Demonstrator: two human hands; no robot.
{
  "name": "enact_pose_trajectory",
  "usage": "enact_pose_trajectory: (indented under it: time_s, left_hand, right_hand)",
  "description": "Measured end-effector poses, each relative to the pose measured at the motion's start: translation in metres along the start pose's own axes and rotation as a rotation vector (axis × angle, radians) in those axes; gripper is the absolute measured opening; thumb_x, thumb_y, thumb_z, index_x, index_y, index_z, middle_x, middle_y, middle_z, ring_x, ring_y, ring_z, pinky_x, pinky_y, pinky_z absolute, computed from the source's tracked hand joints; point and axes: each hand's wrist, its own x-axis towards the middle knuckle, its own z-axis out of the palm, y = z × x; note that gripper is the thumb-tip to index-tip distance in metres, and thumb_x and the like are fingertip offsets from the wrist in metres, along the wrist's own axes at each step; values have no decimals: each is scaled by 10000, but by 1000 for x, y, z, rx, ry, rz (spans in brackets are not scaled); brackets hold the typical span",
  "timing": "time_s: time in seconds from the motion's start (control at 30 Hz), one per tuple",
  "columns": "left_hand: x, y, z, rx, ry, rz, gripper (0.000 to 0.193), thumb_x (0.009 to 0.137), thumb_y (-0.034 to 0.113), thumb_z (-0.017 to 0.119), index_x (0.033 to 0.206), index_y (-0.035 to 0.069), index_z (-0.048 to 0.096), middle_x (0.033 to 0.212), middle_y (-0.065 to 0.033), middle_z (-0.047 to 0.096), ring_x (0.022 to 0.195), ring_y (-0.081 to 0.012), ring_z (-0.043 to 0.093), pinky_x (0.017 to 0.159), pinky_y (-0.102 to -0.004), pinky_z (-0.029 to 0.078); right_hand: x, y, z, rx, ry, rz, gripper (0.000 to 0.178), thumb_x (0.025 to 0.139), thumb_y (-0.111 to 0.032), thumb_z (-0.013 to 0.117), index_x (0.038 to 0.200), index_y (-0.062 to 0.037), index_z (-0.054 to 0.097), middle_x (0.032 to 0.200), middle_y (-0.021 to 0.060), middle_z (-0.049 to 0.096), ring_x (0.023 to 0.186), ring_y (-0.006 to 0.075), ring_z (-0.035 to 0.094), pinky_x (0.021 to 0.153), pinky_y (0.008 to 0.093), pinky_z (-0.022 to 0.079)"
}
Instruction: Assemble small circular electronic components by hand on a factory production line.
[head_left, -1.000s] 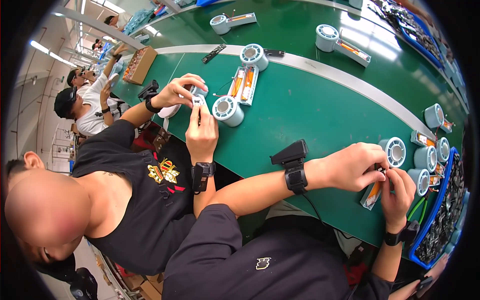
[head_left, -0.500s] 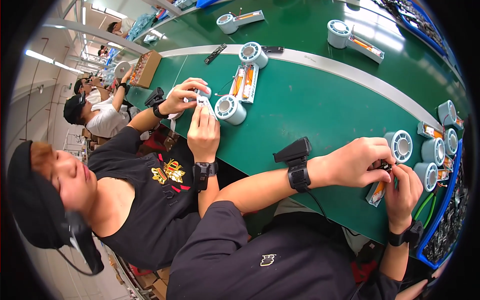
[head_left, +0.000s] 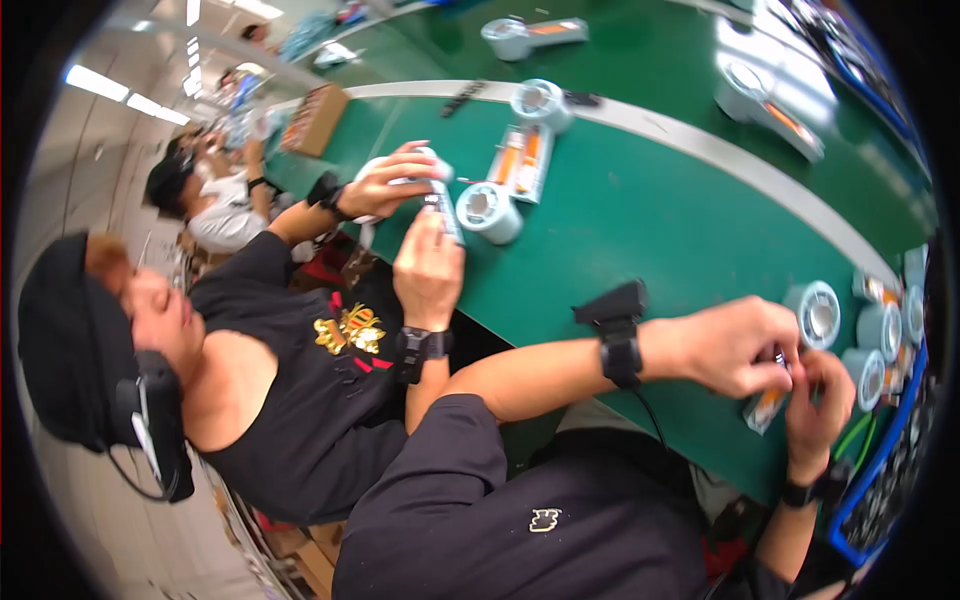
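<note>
At the right of the bench my left hand [head_left: 735, 345] is closed, thumb and fingers pinched round a small dark part [head_left: 781, 357]. My right hand [head_left: 822, 400] meets it there, fingertips pressed together against the same part. Fingers and blur hide most of that part, so its exact kind is unclear. Just beyond both hands stands a pale blue round fan head [head_left: 815, 315] with a vented face. Below my left hand shows an open handle [head_left: 765, 408] with an orange battery; my hands cover where it might join the fan head.
More pale blue fan units [head_left: 880, 330] crowd the right edge beside a blue-rimmed bin [head_left: 880, 500] of dark parts. Green wire [head_left: 853, 437] lies near my right wrist. At left a co-worker's hands [head_left: 425, 220] hold a white piece near other fans [head_left: 490, 212].
The whole view has shifted, sliding the scene rightward, and is now blurred. My hands stay together on the small dark part, the right fingers slightly more curled.
</note>
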Motion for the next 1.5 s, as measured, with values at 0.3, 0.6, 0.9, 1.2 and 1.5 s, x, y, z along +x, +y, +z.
enact_pose_trajectory:
  time_s: [0.3,0.6,0.9,1.2,1.5]
  left_hand:
    - [1,-8,-1,154,84,79,188,822,135,778,899,-5,679,807,-102,710,694,-223,705,607,-339,555]
    - [-1,24,3,-124,26,-170,268,826,187,792,976,4,664,743,-127,703,672,-240,719,599,-354,559]
    - [33,40,2,769,-178,81,294,809,140,786,1068,55,675,998,-119,692,998,-304,679,878,-445,531]
    - [49,-1,-8,804,-327,446,174,813,136,740,985,128,713,1265,-101,580,1407,-381,423,1210,-588,271]
    - [36,-12,1,925,-89,588,192,798,187,755,925,71,669,1226,-124,606,1388,-425,486,1219,-627,314]
  right_hand:
    - [-15,20,-8,-92,-56,56,108,938,50,659,890,-2,578,922,93,687,704,161,547,614,281,420]
    - [-12,-19,-42,131,-291,539,173,980,-102,678,884,2,578,787,45,608,710,101,551,599,273,417]
    - [7,-33,-52,241,-421,729,164,940,-66,685,913,11,543,675,39,589,654,97,607,582,262,453]
    - [28,-52,-66,-140,-599,476,196,868,-53,737,936,11,565,736,159,650,688,319,672,618,386,508]
    - [-2,-43,-38,-428,-364,452,126,893,-37,693,937,16,586,949,239,660,809,435,647,696,492,514]
